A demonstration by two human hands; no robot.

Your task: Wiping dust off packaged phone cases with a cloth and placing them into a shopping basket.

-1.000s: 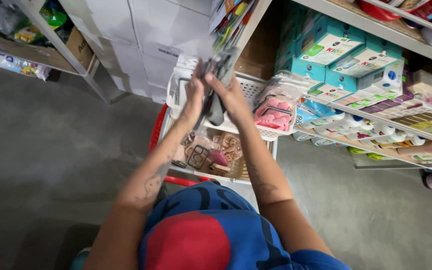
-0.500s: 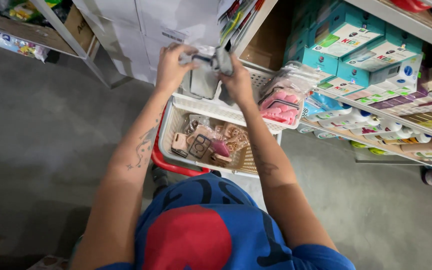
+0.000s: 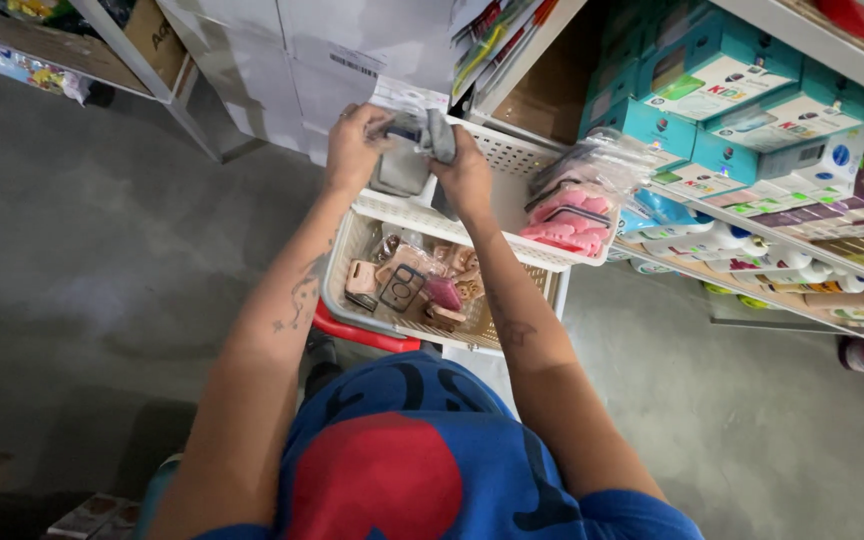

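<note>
Above the white basket (image 3: pixel 472 225), left hand (image 3: pixel 354 150) and right hand (image 3: pixel 465 172) both clench a grey packet (image 3: pixel 407 150) — loose grip could drop it among the pink packs (image 3: pixel 567 222).

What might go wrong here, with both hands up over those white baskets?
The small grey packets pinched between the left hand and right hand may slip into the lower white plastic basket among the small accessories. The pink packets heaped at the upper white basket's rim look easy to knock off.
</note>
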